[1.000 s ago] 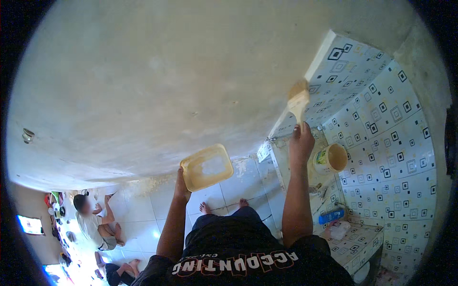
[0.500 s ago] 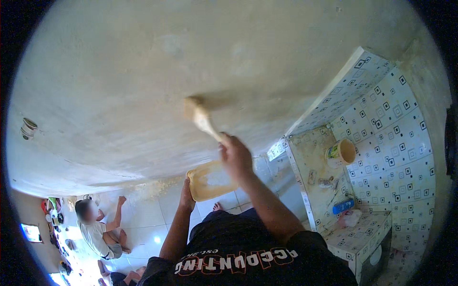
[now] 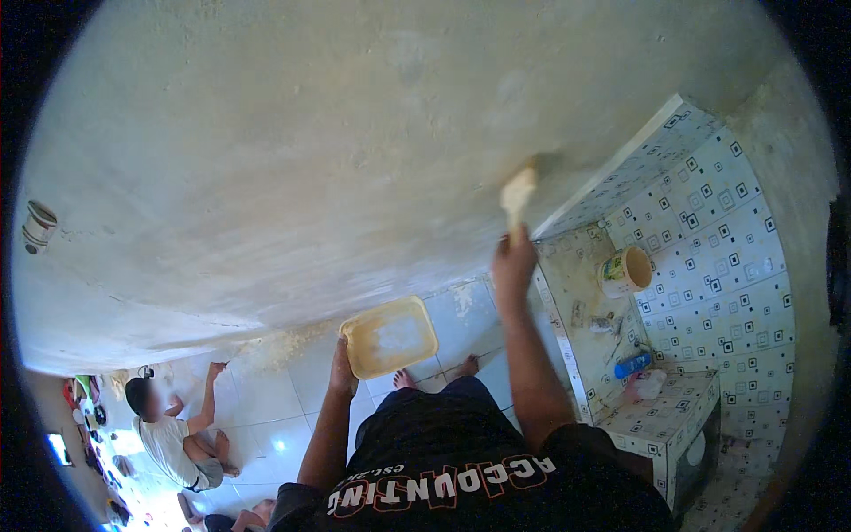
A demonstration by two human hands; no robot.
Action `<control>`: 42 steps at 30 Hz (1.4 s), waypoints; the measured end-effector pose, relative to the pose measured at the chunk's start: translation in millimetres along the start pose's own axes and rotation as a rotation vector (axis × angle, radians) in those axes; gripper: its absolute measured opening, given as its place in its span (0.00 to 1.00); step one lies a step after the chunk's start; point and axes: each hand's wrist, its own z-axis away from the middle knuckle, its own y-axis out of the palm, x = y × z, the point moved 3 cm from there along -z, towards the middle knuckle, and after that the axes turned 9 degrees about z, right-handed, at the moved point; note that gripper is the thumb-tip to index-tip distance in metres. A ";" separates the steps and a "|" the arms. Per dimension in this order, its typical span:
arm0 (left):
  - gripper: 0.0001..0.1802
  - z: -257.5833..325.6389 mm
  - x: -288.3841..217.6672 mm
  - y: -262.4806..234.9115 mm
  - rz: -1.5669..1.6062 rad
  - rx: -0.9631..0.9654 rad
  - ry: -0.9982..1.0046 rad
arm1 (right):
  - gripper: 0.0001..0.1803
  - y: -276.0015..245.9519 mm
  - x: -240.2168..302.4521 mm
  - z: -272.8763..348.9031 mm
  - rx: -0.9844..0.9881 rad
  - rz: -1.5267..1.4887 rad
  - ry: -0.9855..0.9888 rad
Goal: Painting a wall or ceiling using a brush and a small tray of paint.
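My right hand [image 3: 514, 270] grips the handle of a paintbrush [image 3: 519, 191], a wide one smeared with cream paint. Its bristles lie at the wall [image 3: 310, 160], near the edge of the tiled ledge; they are a little blurred. The wall has a patchy beige coat. At waist height, my left hand [image 3: 343, 365] holds a shallow yellowish paint tray [image 3: 433, 341] by its left side. A thin whitish smear covers the tray's bottom. The fingers under the tray are hidden.
A tiled counter [image 3: 567, 350] at the right bears a paint-marked bucket [image 3: 625, 270], a blue bottle [image 3: 633, 364] and a plastic bag [image 3: 651, 383]. A person [image 3: 177, 434] sits on the tiled floor [image 3: 266, 399] at the left, with another partly visible below. A fixture [image 3: 39, 226] sticks out of the wall.
My right hand has carried the paintbrush across the wall to the right, up close to the tiled ledge. The paint tray stays in my left hand, nearly in place.
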 end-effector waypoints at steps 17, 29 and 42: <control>0.29 22.3 42.5 1.1 0.006 -0.075 0.072 | 0.09 67.0 -83.4 21.7 0.230 0.172 -0.267; 0.31 85.5 116.3 43.6 0.125 -0.165 0.099 | 0.06 87.9 -109.3 11.8 0.141 -0.277 -0.015; 0.31 96.7 137.6 106.3 0.083 -0.339 0.263 | 0.08 66.8 -203.7 -39.9 0.216 0.003 -0.141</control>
